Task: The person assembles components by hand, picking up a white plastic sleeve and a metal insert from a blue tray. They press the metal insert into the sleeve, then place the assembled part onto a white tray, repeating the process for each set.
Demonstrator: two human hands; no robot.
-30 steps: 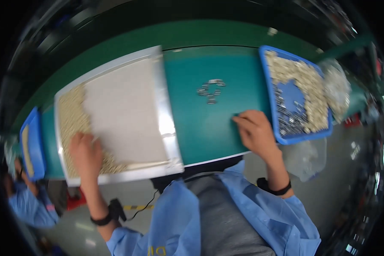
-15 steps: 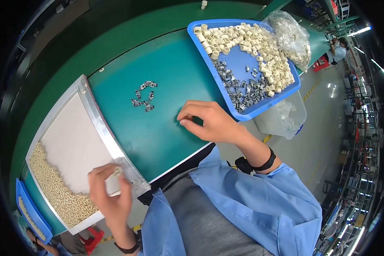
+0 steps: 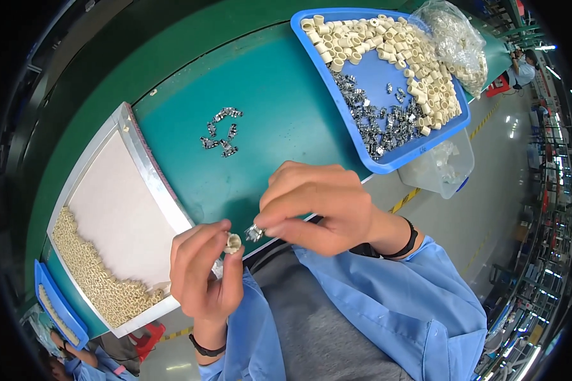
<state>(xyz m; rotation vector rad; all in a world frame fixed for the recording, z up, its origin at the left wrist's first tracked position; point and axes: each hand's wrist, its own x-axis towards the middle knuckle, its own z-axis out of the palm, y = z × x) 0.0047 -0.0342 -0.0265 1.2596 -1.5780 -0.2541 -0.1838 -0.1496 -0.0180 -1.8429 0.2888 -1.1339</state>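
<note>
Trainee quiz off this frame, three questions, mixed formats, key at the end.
1. Multiple choice: who has the shiny metal piece?
A) the left hand
B) the right hand
C) neither

2. True or false: the left hand is empty.

3. Fill in: a cluster of metal pieces lies on the green surface, between the framed panel and the ____ tray on the right.

Key:
1. B
2. False; it holds a beige sleeve.
3. blue
</note>
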